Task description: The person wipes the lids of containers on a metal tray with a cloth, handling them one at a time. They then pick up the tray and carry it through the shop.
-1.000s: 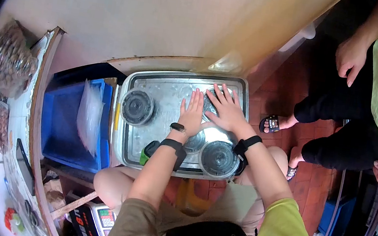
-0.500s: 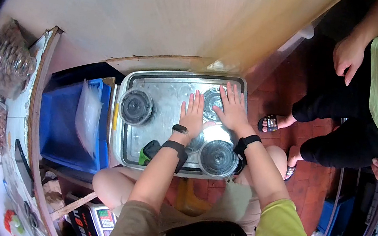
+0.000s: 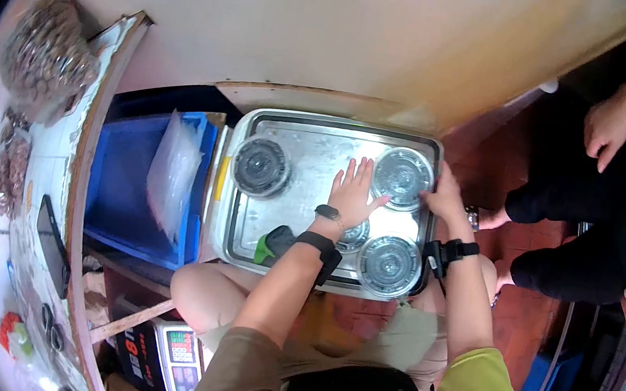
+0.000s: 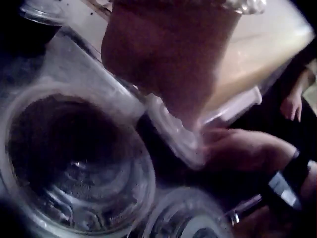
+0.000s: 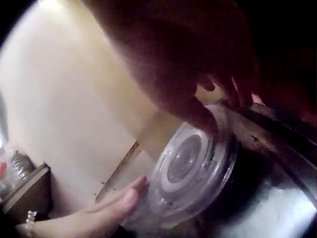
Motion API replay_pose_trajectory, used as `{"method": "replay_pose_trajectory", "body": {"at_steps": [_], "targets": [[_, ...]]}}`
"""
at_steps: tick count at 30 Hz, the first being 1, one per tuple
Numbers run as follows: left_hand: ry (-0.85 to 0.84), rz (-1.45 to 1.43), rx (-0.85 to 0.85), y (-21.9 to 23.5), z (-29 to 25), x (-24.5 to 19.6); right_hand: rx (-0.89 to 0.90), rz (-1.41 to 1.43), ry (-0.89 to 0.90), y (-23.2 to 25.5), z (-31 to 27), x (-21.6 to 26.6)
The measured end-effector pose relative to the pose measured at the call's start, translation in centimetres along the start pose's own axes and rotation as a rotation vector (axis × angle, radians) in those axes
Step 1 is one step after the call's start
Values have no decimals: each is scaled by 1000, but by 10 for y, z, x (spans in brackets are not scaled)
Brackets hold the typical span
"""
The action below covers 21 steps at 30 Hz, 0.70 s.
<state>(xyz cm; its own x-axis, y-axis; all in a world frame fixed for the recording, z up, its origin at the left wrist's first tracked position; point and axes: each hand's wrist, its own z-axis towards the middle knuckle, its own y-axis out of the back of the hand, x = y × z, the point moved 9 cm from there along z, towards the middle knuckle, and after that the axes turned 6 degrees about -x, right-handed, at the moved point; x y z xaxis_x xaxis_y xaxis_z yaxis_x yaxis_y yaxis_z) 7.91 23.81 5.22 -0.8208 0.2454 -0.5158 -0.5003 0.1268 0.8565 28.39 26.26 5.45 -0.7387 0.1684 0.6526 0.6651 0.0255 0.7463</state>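
A round clear-lidded plastic tub [image 3: 402, 178] with dark contents sits at the tray's far right corner, between the two hands. My left hand [image 3: 355, 200] is on its left side, fingers straight and pointing away, thumb tip right at the tub. On the other side, my right hand [image 3: 448, 196] holds the tub's edge. In the right wrist view the thumb [image 5: 200, 114] lies on the lid's rim with the other fingers bent down behind. Nearer me stand another lidded tub [image 3: 389, 265] and a tub [image 3: 354, 237] partly hidden by my left wrist.
The metal tray [image 3: 322, 136] also carries a lidded tub [image 3: 261, 166] at left and a green-and-black object [image 3: 272, 245]. To its left is a blue crate [image 3: 121, 190] with a clear plastic bag [image 3: 173, 173]. A person [image 3: 609, 136] stands at right; a scale [image 3: 181, 359] is below left.
My right hand has moved right, from over the far tub to its outer side, uncovering the lid. The left hand stays beside the tub. The head view has shifted, so the tray appears further right.
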Motion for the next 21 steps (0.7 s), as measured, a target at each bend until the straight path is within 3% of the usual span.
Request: {"method": "replay_pose_trajectory", "body": {"at_steps": [2, 3, 4, 6, 7, 8, 9, 10, 11, 13, 14, 16, 21], "targets": [[82, -90, -258, 45, -3, 34, -219, -435, 33, 28, -20, 33], [81, -102, -559, 99, -19, 43, -270, -370, 132, 34, -30, 56], [161, 15, -751, 135, -36, 63, -202, -276, 200, 32, -42, 82], [455, 9, -985, 159, -77, 144, -68, 70, 407, 11, -77, 141], [623, 63, -963, 163, -94, 182, 63, 252, 331, -14, -101, 163], [777, 16, -905, 154, -108, 223, 348, 236, 267, -38, -130, 198], [844, -160, -765, 128, -112, 279, 395, 343, 443, -67, -157, 215], [902, -336, -621, 102, -113, 316, 501, 200, 574, -114, -182, 225], [905, -345, -623, 108, -116, 311, 471, 61, 625, -145, -202, 225], [957, -1014, -370, 83, -111, 285, 443, -84, 674, -199, -225, 214], [961, -1021, -372, 75, -111, 287, 392, -124, 629, -223, -224, 201], [772, -726, -620, 90, -105, 286, 345, -172, 582, -238, -222, 195], [730, -735, -666, 80, -103, 287, 251, -154, 502, -234, -194, 195]]}}
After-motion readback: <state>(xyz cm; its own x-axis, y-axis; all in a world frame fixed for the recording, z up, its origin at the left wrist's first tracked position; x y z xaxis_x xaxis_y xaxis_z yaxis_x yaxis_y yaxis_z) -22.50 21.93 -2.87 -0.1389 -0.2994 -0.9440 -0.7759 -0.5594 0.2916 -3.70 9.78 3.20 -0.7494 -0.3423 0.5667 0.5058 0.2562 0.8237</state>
